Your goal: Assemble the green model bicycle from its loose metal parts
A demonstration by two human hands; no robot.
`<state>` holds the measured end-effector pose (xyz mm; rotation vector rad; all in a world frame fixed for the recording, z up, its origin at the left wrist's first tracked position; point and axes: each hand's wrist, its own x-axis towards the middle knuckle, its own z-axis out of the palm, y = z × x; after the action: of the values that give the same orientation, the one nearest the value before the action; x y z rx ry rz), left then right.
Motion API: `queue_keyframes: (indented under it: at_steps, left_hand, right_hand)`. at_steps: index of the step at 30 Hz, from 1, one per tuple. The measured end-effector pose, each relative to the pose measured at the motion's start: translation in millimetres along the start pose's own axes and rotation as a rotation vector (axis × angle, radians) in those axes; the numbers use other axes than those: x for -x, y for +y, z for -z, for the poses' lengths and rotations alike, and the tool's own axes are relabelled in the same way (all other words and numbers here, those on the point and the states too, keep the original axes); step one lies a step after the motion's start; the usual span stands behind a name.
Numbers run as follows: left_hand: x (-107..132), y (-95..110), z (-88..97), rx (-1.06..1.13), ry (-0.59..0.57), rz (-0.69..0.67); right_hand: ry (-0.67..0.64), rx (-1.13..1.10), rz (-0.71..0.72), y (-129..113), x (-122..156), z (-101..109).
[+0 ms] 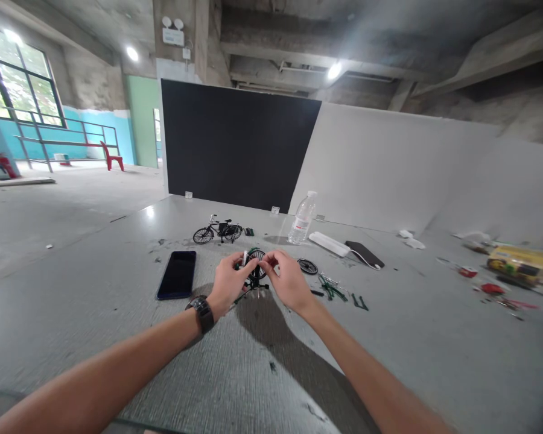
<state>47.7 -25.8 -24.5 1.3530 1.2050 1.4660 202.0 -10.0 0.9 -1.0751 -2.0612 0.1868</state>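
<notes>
My left hand [230, 282] and my right hand [288, 280] meet over a small partly built model bicycle [255, 274] standing on the grey table [117, 313]. Both hands pinch it near its spoked wheel, the left one also against a small silvery part I cannot make out. A watch sits on my left wrist. A loose black model wheel [308, 266] lies just right of my right hand. Green and black model parts [333, 291] are scattered beside it.
A finished black model bicycle [218, 231] stands further back. A dark phone [177, 274] lies at the left. A water bottle [303, 219], a white box [329, 243] and a black pad [364, 254] sit behind. Yellow packaging [520, 261] and red bits lie far right.
</notes>
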Motion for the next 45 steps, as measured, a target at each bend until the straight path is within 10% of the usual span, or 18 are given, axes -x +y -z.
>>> queue_keyframes:
  at_steps: [20, 27, 37, 45]
  left_hand:
    - [1, 1, -0.7, 0.037, -0.011, 0.058]
    - [1, -2, -3.2, 0.023, 0.059, -0.039]
    - [1, 2, -3.4, 0.09, 0.028, -0.022]
    - [0, 4, -3.7, 0.153, -0.005, 0.044]
  right_hand:
    - [-0.063, -0.121, -0.118, 3, -2, 4]
    - [0.133, -0.224, -0.188, 0, 1, -9]
    - [0.108, 0.312, 0.331, -2, 7, -3]
    - [0.005, 0.588, 0.432, 1, 2, 9]
